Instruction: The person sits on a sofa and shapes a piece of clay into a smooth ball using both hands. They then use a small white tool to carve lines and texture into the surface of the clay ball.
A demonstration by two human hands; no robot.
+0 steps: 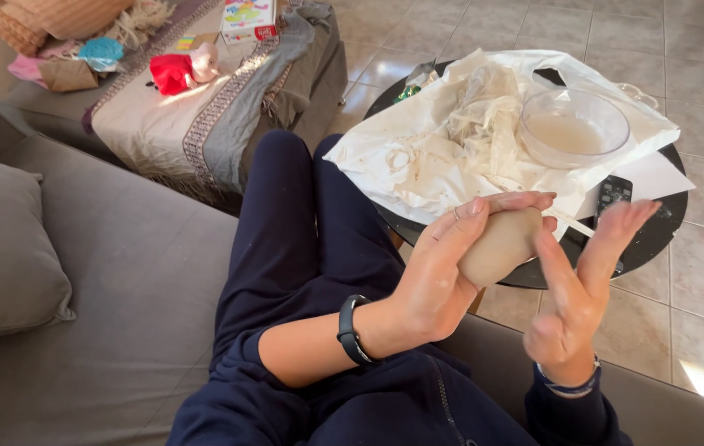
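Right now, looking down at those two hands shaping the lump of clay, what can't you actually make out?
- Lump of clay, head view: its near side is covered by the left hand.
- Right hand: blurred by motion, so its contact with the clay is unclear.
- Remote control: partly under the white plastic sheet.
- Glass bowl: cloudy contents can't be identified.

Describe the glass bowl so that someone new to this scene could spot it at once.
On the round black table lies a crumpled, stained white plastic sheet. The glass bowl sits on its right part, beyond both hands. It alone there is clear and round, holding cloudy liquid.
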